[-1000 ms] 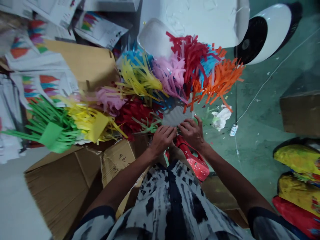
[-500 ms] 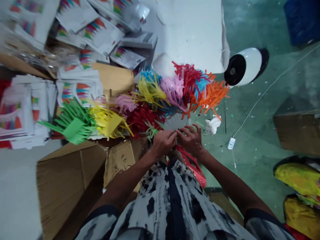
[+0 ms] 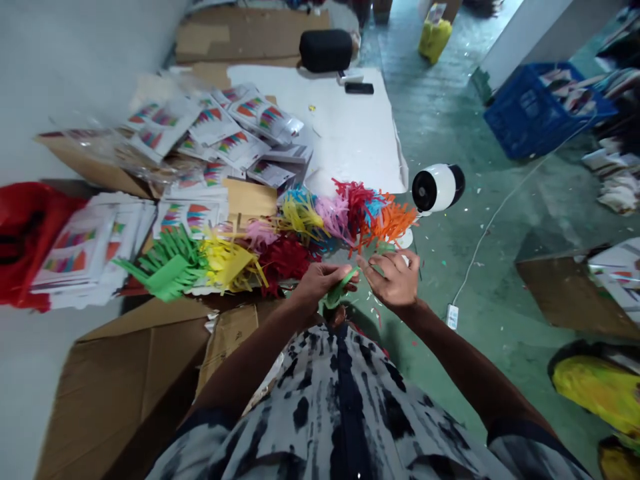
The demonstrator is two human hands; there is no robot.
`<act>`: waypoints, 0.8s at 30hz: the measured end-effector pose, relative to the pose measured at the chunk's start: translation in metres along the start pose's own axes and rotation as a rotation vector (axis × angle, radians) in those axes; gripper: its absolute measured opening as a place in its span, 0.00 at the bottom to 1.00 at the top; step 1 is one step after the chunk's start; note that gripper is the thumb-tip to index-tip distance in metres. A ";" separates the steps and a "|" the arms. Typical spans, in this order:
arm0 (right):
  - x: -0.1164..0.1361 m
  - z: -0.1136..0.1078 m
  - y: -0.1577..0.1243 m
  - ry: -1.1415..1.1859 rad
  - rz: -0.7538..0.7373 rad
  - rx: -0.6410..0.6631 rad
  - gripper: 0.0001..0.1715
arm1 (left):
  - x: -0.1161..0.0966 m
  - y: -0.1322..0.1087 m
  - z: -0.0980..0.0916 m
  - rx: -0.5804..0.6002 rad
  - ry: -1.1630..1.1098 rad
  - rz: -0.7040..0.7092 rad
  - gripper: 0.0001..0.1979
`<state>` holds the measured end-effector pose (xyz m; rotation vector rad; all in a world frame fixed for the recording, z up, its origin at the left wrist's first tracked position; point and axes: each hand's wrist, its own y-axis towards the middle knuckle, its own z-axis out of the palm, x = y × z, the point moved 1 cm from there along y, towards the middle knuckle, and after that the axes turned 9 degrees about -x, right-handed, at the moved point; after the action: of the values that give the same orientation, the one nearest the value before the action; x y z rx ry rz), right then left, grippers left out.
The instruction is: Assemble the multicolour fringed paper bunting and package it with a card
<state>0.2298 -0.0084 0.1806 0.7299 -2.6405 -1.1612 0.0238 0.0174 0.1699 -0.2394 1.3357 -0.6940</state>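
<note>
My left hand (image 3: 320,281) and my right hand (image 3: 394,279) meet in front of me, both pinched on a green paper fringe strip (image 3: 341,289) that hangs between them. Just beyond my fingers lies a row of cut paper fringe bundles: green (image 3: 163,267), yellow (image 3: 227,259), dark red (image 3: 285,259), pink (image 3: 334,217), red (image 3: 356,200) and orange (image 3: 393,223). They rest on cardboard and on packets.
Printed flat packets (image 3: 220,133) are heaped at the left. An open cardboard box (image 3: 125,373) stands at my lower left. A white fan (image 3: 437,189) with a cable sits on the green floor. A blue crate (image 3: 535,107) is at the far right, yellow bags (image 3: 595,383) at the lower right.
My head has tilted up, so more of the room shows. My hands have lifted from a white sheet by the red object and now hold a green fringe strip.
</note>
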 end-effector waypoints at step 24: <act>0.011 -0.017 0.032 0.845 0.859 0.057 0.10 | -0.029 -0.013 0.027 -0.053 -0.054 0.267 0.16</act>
<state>0.2141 -0.0065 0.2156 0.0023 -1.8880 -0.3897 0.0427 0.0184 0.2072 -0.1187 1.3061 -0.4254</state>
